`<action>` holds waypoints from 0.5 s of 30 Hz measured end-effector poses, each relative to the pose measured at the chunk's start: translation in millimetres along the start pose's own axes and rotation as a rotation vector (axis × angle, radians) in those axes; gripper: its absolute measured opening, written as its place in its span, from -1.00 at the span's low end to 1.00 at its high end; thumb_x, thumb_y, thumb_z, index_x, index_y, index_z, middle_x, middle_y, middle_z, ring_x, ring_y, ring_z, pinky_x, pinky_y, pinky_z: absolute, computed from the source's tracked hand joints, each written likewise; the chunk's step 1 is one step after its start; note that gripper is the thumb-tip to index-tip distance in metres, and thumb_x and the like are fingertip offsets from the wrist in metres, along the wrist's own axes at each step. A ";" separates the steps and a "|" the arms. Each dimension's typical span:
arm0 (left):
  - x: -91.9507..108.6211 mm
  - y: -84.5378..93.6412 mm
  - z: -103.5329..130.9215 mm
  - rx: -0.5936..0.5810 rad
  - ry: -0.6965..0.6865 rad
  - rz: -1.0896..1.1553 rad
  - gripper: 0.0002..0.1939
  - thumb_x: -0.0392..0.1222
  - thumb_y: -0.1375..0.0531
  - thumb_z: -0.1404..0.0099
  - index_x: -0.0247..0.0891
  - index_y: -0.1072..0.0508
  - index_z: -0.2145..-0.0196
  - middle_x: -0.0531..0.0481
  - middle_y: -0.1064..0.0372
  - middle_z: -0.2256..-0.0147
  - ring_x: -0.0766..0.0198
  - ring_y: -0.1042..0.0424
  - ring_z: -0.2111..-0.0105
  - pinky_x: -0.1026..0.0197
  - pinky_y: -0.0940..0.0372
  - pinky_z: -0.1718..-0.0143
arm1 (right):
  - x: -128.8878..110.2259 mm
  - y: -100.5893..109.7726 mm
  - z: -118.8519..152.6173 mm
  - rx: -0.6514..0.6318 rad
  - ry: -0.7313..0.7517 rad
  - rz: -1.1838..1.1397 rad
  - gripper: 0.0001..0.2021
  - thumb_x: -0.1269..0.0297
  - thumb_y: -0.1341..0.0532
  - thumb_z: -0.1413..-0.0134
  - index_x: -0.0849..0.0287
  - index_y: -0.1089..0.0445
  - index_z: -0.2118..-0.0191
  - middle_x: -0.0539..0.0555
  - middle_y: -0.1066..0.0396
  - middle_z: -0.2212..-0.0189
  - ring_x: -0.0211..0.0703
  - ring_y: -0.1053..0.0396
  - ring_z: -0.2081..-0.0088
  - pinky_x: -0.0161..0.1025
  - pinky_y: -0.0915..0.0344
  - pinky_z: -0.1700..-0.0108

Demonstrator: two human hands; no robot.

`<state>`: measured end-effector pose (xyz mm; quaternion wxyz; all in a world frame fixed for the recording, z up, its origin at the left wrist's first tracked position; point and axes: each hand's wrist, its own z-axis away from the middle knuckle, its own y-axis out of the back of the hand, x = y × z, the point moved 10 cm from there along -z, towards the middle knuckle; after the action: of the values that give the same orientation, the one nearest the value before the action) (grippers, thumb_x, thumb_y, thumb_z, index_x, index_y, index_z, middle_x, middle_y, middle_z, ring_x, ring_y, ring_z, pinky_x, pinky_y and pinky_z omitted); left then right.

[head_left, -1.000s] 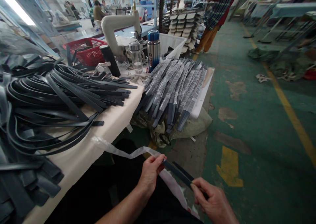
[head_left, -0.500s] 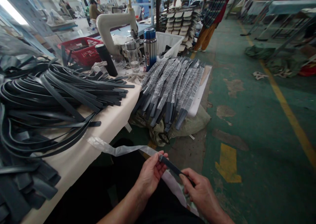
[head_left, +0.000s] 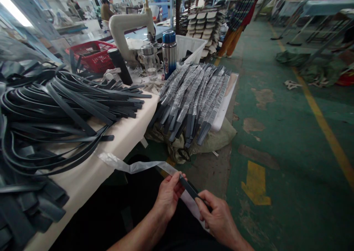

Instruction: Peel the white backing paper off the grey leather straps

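Note:
A dark strap (head_left: 190, 187) runs between my two hands above my lap. My left hand (head_left: 169, 193) pinches its upper end, where a translucent plastic strip (head_left: 143, 166) meets it. That strip stretches left to the table edge, and a pale length of it hangs below the strap. Around the strap's lower part the fingers of my right hand (head_left: 214, 212) are closed. Loose dark straps (head_left: 63, 99) lie heaped on the cream table (head_left: 121, 136). Beyond my hands, several plastic-wrapped straps (head_left: 193, 96) rest side by side.
Behind the straps stand a steel-and-blue flask (head_left: 169, 55), a glass jar (head_left: 149, 64), a black bottle (head_left: 120, 66), a red basket (head_left: 94, 57), a white bin (head_left: 193, 46) and a beige machine (head_left: 118, 33). A person (head_left: 240, 18) stands farther back. A sack (head_left: 224, 136) lies below the wrapped straps.
My right hand has moved left along the strap, closer to my left hand. The strap now shows its flat face more. My left hand has barely moved.

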<state>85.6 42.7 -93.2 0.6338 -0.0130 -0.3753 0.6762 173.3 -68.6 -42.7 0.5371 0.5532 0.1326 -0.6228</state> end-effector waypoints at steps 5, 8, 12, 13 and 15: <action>-21.3 -16.0 6.5 -0.149 0.109 -0.114 -0.67 -0.11 -0.45 0.04 -0.37 -0.54 0.36 -0.09 -0.54 0.38 0.28 -0.49 0.39 0.31 -0.37 0.35 | -10.2 -2.3 -14.8 0.027 -0.004 -0.141 -0.70 0.07 -0.08 -0.21 0.16 -0.33 0.41 -0.12 -0.28 0.69 -0.37 -0.18 0.72 -0.44 -0.11 0.66; -29.6 -21.3 7.3 -0.237 0.151 -0.174 -0.65 -0.04 -0.43 0.01 -0.37 -0.55 0.35 -0.06 -0.51 0.43 0.30 -0.46 0.43 0.32 -0.33 0.40 | -12.1 -3.5 -18.0 -0.032 0.003 -0.235 -0.68 0.01 -0.09 -0.19 0.18 -0.34 0.37 -0.09 -0.31 0.63 -0.34 -0.23 0.67 -0.41 -0.18 0.60; -61.6 -16.4 0.6 -0.265 0.329 -0.378 -0.69 0.01 -0.35 -0.07 -0.29 -0.56 0.34 -0.06 -0.53 0.35 0.35 -0.46 0.42 0.33 -0.30 0.37 | 20.6 -13.8 1.9 -0.248 -0.082 -0.223 -0.59 -0.11 -0.09 -0.13 0.20 -0.34 0.35 0.00 -0.41 0.55 -0.26 -0.35 0.61 -0.36 -0.21 0.55; -75.9 -16.9 0.0 -0.291 0.407 -0.454 -0.70 0.00 -0.36 -0.06 -0.30 -0.56 0.36 -0.07 -0.53 0.37 0.33 -0.45 0.45 0.31 -0.29 0.39 | 33.0 -15.5 9.6 -0.295 -0.114 -0.218 -0.54 -0.17 -0.08 -0.10 0.21 -0.33 0.39 0.02 -0.42 0.57 -0.24 -0.36 0.61 -0.35 -0.21 0.54; -102.5 -20.9 -1.0 -0.343 0.528 -0.565 -0.70 -0.05 -0.39 0.00 -0.36 -0.57 0.42 -0.11 -0.49 0.48 0.28 -0.42 0.53 0.24 -0.29 0.43 | 55.6 -13.0 22.6 -0.327 -0.170 -0.233 -0.44 -0.30 -0.05 -0.04 0.21 -0.31 0.44 0.06 -0.42 0.60 -0.19 -0.38 0.59 -0.32 -0.21 0.51</action>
<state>123.9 -47.4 -130.0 0.8573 -0.1877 -0.2960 0.3770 160.9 -109.8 -86.5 0.5535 0.3851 0.2489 -0.6953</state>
